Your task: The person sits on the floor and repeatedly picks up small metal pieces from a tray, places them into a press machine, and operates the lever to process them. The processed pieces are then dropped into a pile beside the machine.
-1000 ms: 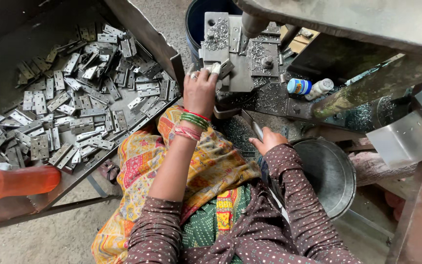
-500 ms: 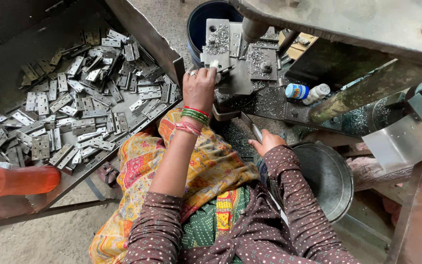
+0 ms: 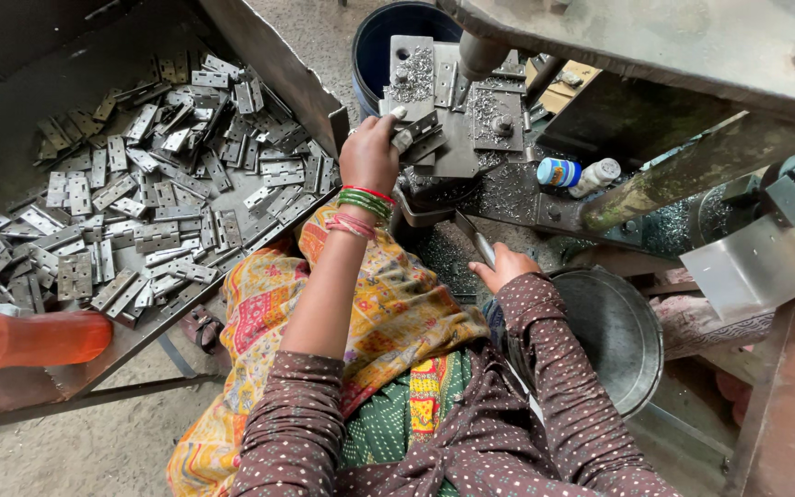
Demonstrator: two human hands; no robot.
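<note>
2 fingers and the thumb of my left hand (image 3: 370,158) now pinch a grey metal hinge (image 3: 420,138), pressed further onto the grey steel drilling fixture (image 3: 457,110) than before. My right hand (image 3: 505,269) wraps the steel lever handle (image 3: 474,237). Beyond, a small blue-labelled white bottle (image 3: 558,172) lies on its side.

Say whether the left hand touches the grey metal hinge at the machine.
Touching: the head view shows the left hand with fingers closed on the grey metal hinge.

Soft even daylight, sharp focus, wide-angle bending at the edges
</note>
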